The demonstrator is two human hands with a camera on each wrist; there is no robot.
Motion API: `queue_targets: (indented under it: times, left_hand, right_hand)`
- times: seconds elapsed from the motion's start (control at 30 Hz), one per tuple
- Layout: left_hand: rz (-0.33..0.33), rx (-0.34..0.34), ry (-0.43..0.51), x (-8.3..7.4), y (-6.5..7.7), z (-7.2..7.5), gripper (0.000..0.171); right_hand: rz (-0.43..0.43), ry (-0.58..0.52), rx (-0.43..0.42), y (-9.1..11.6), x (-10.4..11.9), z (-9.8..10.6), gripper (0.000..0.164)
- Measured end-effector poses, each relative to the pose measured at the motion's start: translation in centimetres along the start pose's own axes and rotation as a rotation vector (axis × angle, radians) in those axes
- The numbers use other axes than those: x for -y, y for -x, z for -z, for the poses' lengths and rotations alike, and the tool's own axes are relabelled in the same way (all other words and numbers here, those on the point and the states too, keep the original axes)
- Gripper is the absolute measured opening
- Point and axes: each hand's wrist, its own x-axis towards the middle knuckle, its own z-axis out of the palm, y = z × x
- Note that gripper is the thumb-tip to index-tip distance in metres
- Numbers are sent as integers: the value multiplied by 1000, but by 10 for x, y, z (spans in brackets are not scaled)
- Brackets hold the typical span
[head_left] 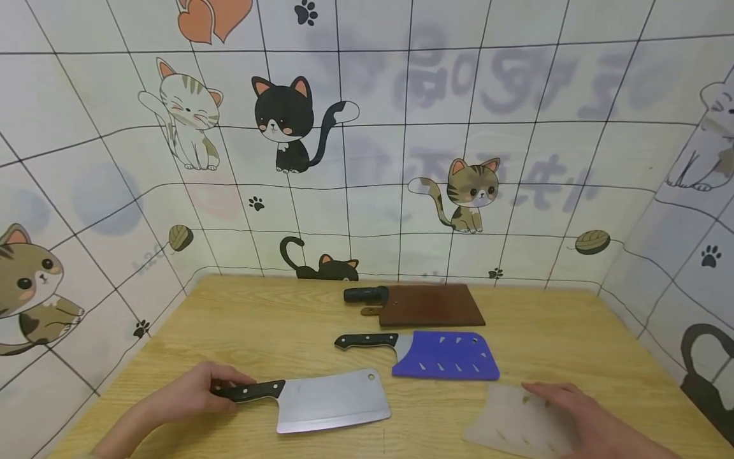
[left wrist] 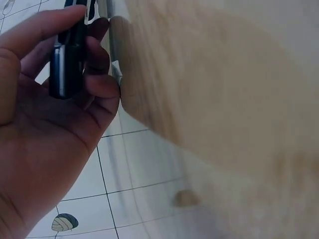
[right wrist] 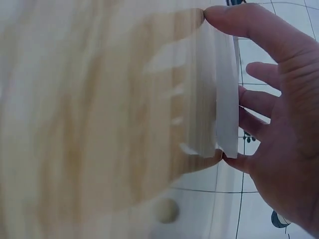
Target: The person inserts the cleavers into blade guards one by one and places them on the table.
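My left hand (head_left: pixel 197 394) holds the black riveted handle of a cleaver (head_left: pixel 332 401), its bare blade lying low along the table and pointing right. The left wrist view shows the handle's butt (left wrist: pixel 67 72) between thumb and curled fingers. On the right, my right hand (head_left: pixel 590 417) spans a translucent white blade cover (head_left: pixel 501 417) with small slots. Seen from the right wrist, thumb and fingertips touch the table at the two sides of the cover (right wrist: pixel 227 99), gripping it across its width. The cover's near end is cut off in the head view.
Behind lies a second cleaver with a black handle (head_left: pixel 367 341) and a blue slotted cover (head_left: pixel 450 357). Farther back is a black-handled knife (head_left: pixel 365 294) in a brown cover (head_left: pixel 432 306). Cat-print tiled walls (head_left: pixel 378 210) bound the wooden table (head_left: pixel 258 312) on three sides.
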Motion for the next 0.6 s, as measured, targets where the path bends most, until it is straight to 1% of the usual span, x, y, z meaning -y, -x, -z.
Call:
queue_targets:
  times: [0.1, 0.17, 0.27, 0.33, 0.4, 0.47, 0.53, 0.6]
  left_hand:
    - [5, 15, 48, -3, -3, -2, 38]
    - [5, 26, 77, -5, -6, -3, 38]
    - [4, 57, 147, -6, -9, -5, 39]
    - [-1, 80, 211, -7, -11, -6, 39]
    - [-2, 96, 247, -7, -13, -6, 39]
    - [4, 102, 276, -9, -15, -6, 40]
    - [14, 97, 295, -11, -18, -6, 41]
    - [30, 81, 321, -14, -21, -5, 43]
  right_hand:
    - [43, 83, -56, -1, 0, -3, 94]
    - [40, 74, -66, 0, 1, -4, 91]
    - [23, 8, -54, 1, 3, -2, 88]
    - [-16, -43, -30, 0, 6, 0, 89]
    - [-36, -43, -42, -3, 10, 3, 91]
    - [16, 18, -122, -6, 13, 3, 93]
    - [120, 93, -254, -12, 14, 2, 96]
    - [249, 184, -396, -18, 12, 1, 95]
